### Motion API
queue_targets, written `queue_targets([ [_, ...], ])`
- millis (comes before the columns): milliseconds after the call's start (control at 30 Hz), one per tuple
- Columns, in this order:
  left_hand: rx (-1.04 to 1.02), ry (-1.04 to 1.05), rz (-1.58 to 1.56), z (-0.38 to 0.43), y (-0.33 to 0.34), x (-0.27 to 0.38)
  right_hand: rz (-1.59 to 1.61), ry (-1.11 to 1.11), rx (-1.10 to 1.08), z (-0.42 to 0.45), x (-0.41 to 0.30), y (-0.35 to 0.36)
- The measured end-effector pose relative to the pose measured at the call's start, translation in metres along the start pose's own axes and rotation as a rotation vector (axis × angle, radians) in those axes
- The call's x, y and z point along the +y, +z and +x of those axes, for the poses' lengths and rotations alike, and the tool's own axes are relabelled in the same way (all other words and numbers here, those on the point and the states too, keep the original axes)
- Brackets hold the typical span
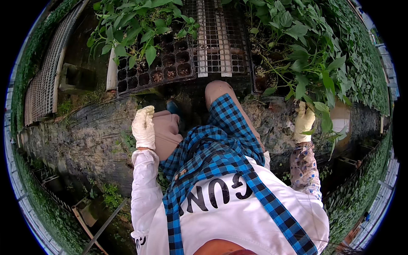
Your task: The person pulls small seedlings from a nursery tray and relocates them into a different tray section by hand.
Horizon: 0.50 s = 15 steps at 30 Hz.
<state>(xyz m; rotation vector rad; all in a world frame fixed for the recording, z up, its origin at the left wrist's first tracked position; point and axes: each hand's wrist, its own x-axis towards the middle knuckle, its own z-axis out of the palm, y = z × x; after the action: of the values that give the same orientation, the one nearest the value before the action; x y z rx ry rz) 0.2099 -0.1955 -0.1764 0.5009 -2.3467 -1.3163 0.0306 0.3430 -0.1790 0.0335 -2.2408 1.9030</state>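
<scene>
My left hand (143, 126), in a pale yellow glove, is curled closed beside my left knee; nothing shows in its fingers. My right hand (304, 124), gloved likewise, is raised under the leaves at the right-hand tray's front edge. Leaves cover part of it, so whether it grips a stem is hidden. Before me lies a black plastic seedling tray (147, 79), its front cells showing dark soil and its rear part bearing leafy green seedlings (137, 28). The right-hand seedling tray (254, 81) is mostly covered by taller leafy plants (302, 57).
Between the trays runs a wire-mesh bench top (220, 38) with pale slats. Another mesh panel (47, 70) and a concrete block (78, 76) are at left. Worn dark ground sheeting (86, 137) lies underfoot. A metal bar (105, 224) slants at lower left. Dense plants (360, 191) line the right rear.
</scene>
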Motion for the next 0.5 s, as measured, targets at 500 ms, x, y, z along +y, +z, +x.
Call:
queue_targets([
  [500,-0.011,-0.05,-0.033,0.006,0.008,0.008,-0.387,0.362,-0.082,0.161,0.043,0.017],
])
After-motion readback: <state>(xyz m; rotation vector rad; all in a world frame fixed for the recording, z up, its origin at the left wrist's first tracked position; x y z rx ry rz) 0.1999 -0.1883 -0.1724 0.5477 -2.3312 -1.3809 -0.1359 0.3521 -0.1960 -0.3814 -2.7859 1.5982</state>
